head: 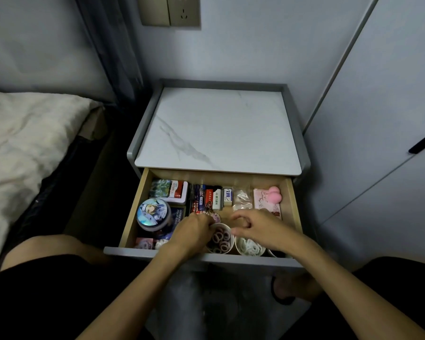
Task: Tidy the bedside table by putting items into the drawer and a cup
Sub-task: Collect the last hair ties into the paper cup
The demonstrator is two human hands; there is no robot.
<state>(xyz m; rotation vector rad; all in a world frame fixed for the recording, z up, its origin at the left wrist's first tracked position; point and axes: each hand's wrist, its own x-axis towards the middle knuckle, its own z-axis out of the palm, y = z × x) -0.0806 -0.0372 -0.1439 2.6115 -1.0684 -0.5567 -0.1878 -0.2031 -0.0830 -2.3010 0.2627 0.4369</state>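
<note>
The bedside table's drawer [293,207] stands pulled out, below the white marble top [218,128]. At its front sit two white cups: one [222,239] holding several pink hair ties, and beside it on the right another [249,246] with white hair ties. My left hand [194,229] grips the rim of the pink-tie cup from the left, fingers curled over its far edge. My right hand [255,225] hovers just right of that cup, above the white-tie cup, fingers loosely curled with nothing visible in them.
Inside the drawer lie a round tin [153,213], card boxes [172,191], batteries and small boxes [211,197], a clear bag [242,200] and a pink sponge [274,192] on a pink case. A bed [22,148] is at the left, a wardrobe door [378,119] at the right.
</note>
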